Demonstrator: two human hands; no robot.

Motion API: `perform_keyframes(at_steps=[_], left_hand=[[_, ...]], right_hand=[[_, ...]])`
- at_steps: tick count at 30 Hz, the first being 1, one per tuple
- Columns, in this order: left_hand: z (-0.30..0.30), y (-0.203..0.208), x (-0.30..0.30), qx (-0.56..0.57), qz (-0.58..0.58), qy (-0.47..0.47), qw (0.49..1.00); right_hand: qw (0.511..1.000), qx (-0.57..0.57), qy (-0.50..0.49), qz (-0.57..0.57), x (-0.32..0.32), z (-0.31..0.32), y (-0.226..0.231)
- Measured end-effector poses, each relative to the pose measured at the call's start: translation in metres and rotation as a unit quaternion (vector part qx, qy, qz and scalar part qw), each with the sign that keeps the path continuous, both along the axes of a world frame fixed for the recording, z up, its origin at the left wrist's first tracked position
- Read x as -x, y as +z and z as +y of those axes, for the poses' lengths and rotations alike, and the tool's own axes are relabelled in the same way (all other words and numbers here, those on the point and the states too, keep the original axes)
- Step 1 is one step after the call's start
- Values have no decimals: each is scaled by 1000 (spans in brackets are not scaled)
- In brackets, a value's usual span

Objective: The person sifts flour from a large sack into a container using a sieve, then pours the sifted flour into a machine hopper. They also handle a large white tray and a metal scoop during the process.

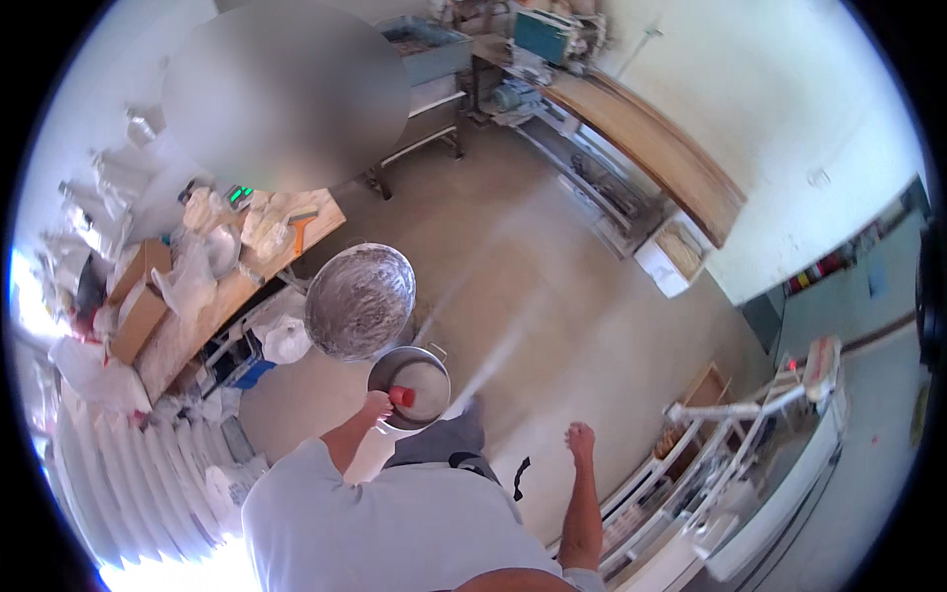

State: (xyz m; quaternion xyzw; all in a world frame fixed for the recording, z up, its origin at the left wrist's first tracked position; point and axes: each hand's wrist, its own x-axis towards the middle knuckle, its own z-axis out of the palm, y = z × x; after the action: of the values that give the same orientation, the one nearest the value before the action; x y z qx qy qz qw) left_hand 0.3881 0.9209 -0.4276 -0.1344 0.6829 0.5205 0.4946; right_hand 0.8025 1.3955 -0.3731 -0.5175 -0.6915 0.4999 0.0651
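My left hand is closed around a small red cup, which looks like a scoop or mug. I have it over the mouth of a deep metal pot with loop handles, just in front of me. Beyond the pot stands a large round metal bowl, its inside smeared greyish white. Away to the right, my right hand hangs in the air above the floor with its fingers curled in, and I see nothing in it.
On the left, a wooden table holds bags, cardboard boxes and an orange-handled scraper. White sacks are stacked near it. A long wooden bench lines the far right wall. A white metal-framed machine stands at right.
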Motion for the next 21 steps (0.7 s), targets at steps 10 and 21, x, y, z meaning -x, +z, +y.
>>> perform_keyframes(at_steps=[10, 21], left_hand=[[110, -66, 52, 53, -87, 62, 993], [351, 84, 263, -115, 152, 239, 952]], right_hand=[[978, 135, 66, 143, 346, 172, 68], [919, 284, 121, 247, 760, 310, 91]])
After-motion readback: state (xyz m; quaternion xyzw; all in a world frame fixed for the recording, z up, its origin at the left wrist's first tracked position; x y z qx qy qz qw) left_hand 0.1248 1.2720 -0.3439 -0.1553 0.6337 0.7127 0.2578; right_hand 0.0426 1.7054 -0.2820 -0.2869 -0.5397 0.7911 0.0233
